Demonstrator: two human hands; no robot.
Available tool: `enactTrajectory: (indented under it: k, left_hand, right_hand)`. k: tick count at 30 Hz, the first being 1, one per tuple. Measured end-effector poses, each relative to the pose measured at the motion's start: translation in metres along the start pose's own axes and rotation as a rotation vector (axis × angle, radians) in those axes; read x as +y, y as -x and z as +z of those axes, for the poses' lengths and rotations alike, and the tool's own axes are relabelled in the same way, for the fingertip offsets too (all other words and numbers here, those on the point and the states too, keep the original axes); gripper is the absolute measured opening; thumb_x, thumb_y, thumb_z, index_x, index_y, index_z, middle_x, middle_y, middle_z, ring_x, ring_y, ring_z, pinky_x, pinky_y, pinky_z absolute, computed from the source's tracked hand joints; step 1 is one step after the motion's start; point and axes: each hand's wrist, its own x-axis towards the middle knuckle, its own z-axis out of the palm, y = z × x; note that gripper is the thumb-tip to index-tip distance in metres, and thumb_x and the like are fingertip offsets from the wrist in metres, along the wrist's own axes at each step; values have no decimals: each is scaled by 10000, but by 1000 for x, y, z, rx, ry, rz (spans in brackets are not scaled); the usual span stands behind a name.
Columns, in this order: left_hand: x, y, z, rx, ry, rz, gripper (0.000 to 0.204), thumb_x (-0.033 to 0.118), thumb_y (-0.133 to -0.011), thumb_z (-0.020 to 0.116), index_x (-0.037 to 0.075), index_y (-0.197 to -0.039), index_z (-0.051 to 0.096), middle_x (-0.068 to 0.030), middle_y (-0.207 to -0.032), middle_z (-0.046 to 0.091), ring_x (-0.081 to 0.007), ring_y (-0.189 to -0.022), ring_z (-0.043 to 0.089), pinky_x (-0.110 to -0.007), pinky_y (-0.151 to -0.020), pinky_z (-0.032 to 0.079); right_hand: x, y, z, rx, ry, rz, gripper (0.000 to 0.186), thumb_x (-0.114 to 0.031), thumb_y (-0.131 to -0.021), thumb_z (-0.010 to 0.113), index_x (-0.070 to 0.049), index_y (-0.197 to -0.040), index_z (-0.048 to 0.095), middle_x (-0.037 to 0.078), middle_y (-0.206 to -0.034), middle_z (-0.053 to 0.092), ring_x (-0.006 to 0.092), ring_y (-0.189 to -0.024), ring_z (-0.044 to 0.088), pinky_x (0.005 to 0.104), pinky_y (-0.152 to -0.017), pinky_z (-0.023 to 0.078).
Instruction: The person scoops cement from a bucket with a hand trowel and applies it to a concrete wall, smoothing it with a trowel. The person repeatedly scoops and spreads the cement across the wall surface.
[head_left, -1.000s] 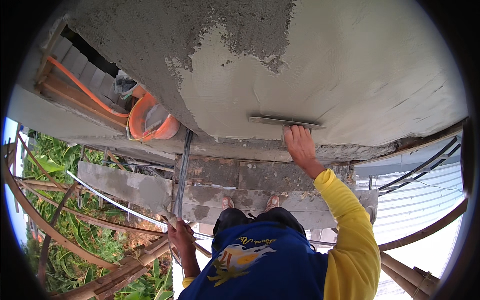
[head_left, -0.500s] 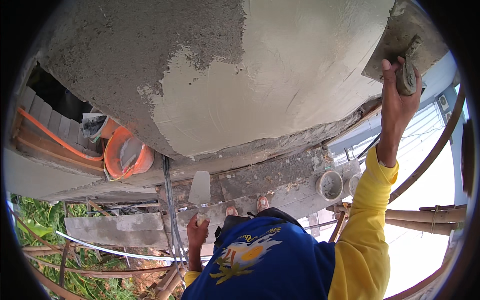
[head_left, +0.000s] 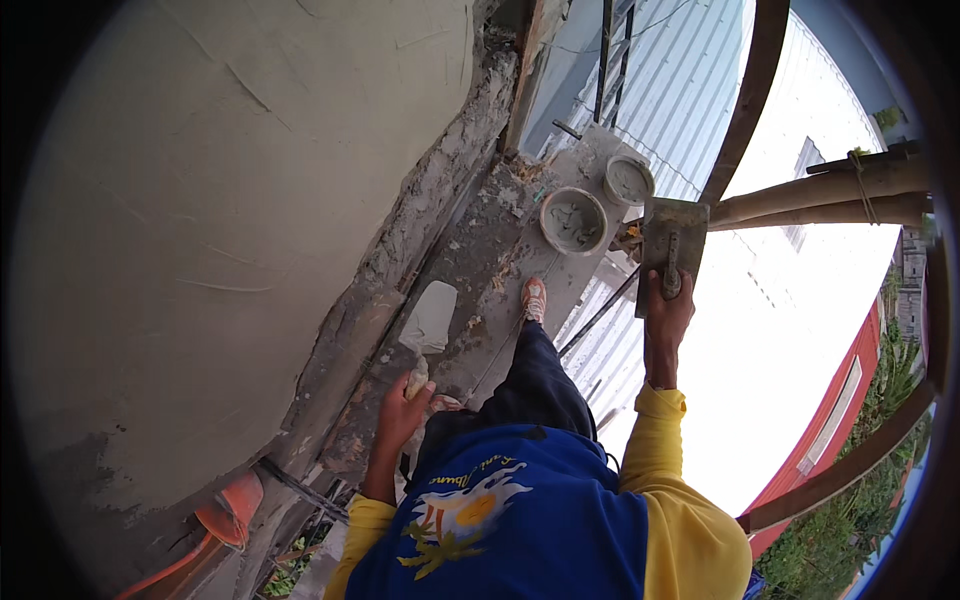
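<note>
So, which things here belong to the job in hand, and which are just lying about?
In the job, it seems:
trowel, in the left hand
float, in the right hand
plastered wall
nearer grey-mix tub
farther grey-mix tub

Apparently just in view:
round wooden poles
dark bundle
orange bucket, though its use is unclear

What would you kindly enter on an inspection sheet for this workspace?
Surface: planks, stained and splattered.
Job's things: wall with mostly smooth, pale coating; larger bucket and smaller bucket holding grey mix.
Clutter: orange bucket, lower left.
Grippers: left grip holds flat-bladed trowel; right grip holds rectangular plastering trowel.
Cables: dark bundle, lower left; cannot tell whether cables.
Surroundings: corrugated roofing, wooden poles, greenery.
</note>
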Motion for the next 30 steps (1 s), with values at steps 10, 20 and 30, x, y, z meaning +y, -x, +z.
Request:
enactTrajectory:
  k: [10,20,30]
  left_hand:
    - [80,-408,298,-305,-682,93,566,452,-1057,600,-40,-1338,591,-321,-1205,724,-492,-1164,700,-546,-957,560]
    - [18,-688,527,-422,-997,-35,265,192,-1024,586,-23,-1012,740,-252,-1100,772,-361,-931,791,-472,-776,633]
    - [-21,-708,557,-384,159,-592,379,351,-1033,674,-20,-974,628,-82,-641,610,-192,-500,609,-372,-469,486]
  right_hand:
    - [195,-66,98,-81,58,442,530,-317,-984,796,23,-1361,645,194,-1176,743,281,-1086,687,412,-976,527]
    - [286,-73,144,-307,189,690,518,-225,-1001,788,63,-1392,608,197,-1286,717,252,-1179,659,409,-1032,513]
    - [296,-62,166,-383,205,833,493,-144,-971,780,50,-1393,616,257,-1283,712,339,-1210,697,442,-999,527]
